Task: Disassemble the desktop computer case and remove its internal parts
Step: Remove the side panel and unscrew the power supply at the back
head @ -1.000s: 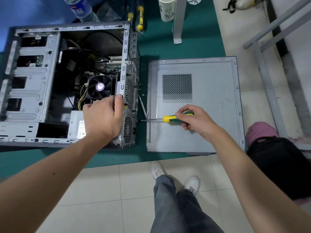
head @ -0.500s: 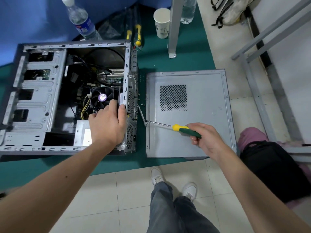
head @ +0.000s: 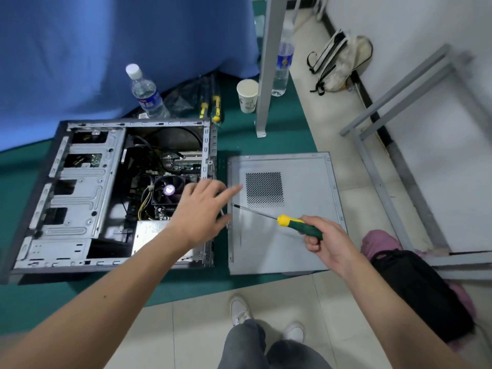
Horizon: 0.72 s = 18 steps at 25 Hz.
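case under left hand; right hand beside.

Head cam, forward-down, standing height

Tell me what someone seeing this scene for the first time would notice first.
The opened computer case lies on its side on the green mat, its CPU fan exposed near the middle. The left hand reaches open across its rear edge, while the right hand grips a green and yellow screwdriver over the removed side panel.
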Available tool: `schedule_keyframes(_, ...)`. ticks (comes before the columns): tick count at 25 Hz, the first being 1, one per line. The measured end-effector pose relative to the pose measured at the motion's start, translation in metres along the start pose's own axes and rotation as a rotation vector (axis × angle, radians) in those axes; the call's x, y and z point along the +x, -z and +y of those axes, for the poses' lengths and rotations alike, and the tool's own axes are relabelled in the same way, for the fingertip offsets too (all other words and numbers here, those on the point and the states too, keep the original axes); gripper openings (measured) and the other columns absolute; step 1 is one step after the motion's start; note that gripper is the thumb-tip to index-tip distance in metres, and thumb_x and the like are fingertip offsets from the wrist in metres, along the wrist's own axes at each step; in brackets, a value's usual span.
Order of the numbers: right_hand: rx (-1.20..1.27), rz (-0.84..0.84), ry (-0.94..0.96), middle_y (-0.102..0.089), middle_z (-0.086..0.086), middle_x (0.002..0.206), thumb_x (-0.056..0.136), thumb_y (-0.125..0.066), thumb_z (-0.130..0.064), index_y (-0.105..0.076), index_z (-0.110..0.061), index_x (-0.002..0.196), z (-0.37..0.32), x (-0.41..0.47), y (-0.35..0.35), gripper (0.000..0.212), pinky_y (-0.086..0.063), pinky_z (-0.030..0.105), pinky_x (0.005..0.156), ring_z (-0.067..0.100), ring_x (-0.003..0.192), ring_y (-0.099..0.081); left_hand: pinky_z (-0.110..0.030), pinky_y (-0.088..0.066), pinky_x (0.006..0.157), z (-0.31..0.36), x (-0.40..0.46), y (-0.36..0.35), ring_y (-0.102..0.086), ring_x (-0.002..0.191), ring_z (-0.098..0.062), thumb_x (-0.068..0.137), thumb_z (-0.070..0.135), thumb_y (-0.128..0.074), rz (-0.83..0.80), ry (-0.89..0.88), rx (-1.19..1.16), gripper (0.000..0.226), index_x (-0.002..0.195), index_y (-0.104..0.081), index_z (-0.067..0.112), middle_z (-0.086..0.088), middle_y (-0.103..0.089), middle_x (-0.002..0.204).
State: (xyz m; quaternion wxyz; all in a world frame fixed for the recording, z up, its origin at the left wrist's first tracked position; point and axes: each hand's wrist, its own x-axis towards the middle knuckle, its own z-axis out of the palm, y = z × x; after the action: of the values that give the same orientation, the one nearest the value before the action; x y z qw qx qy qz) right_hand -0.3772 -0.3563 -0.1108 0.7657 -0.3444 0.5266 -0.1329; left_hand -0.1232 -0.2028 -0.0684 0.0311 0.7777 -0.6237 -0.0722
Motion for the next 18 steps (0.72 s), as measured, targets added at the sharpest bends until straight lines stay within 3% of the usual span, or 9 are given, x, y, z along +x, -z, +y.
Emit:
schedule_keyframes(4,0.001,-0.018,0.035,-0.06,0.015,0.069,0.076,-0.074,-0.019,-0.074,-0.006,0.077,-0.007,-0.01,-0.003,0.012,-0.029,0.022,0.038,0.014,0.045,-0.035,-0.035,-0.046,0.092,0.005,0.019,0.009,-0.054,0.107,-0.019,0.101,0.032,-0.051,-0.195,-0.084,0.0,0.033,0.132,-0.055,0.025,0.003,-0.064,0.112)
schedule_keyframes(6,-0.002,-0.022,0.036,-0.061,0.015,0.07,0.073,-0.076,-0.021,-0.074,-0.006,0.079,-0.006,-0.015,-0.004,0.016,-0.029,0.022,0.039,0.014,0.046,-0.035,-0.036,-0.051,0.083,0.007,0.023,0.015,-0.058,0.099,-0.02,0.102,0.018,-0.049,-0.222,-0.076,-0.008,0.02,0.115,-0.065,0.017,-0.001,-0.067,0.101)
schedule_keyframes(8,0.024,-0.004,0.031,-0.06,0.016,0.072,0.079,-0.074,-0.019,-0.072,-0.004,0.083,-0.004,-0.022,-0.006,0.016,-0.03,0.022,0.039,0.014,0.046,-0.036,-0.036,-0.053,0.079,0.007,0.022,0.02,-0.063,0.092,-0.021,0.102,0.018,-0.05,-0.191,-0.02,-0.081,0.019,0.105,-0.069,0.014,-0.003,-0.071,0.096)
schedule_keyframes(12,0.171,0.098,-0.066,-0.062,0.012,0.071,0.088,-0.067,-0.024,-0.068,-0.005,0.092,0.004,-0.034,-0.016,0.019,-0.042,0.02,0.041,0.012,0.047,-0.048,-0.026,-0.054,0.071,0.003,0.01,0.026,-0.068,0.075,-0.007,0.092,0.035,-0.066,-0.066,0.316,-0.651,0.019,0.09,-0.076,0.018,0.01,-0.074,0.08)
schedule_keyframes(15,0.241,-0.082,-0.139,-0.066,0.013,0.078,0.081,-0.071,-0.017,-0.067,-0.003,0.102,0.007,-0.047,-0.04,0.026,-0.054,0.025,0.055,0.017,0.061,-0.064,-0.022,-0.052,0.059,0.013,0.001,0.024,-0.066,0.06,-0.006,0.084,0.04,-0.072,-0.18,0.412,-0.973,0.027,0.075,-0.072,0.014,0.006,-0.072,0.066)
schedule_keyframes(18,0.07,-0.225,-0.057,-0.06,0.012,0.076,0.064,-0.073,0.006,-0.06,-0.005,0.097,0.007,-0.053,-0.075,0.037,-0.053,0.031,0.061,0.022,0.064,-0.06,-0.02,-0.047,0.05,0.022,-0.004,0.019,-0.063,0.055,-0.012,0.088,0.036,-0.068,-0.276,0.431,-1.18,0.032,0.072,-0.07,0.009,-0.003,-0.071,0.062)
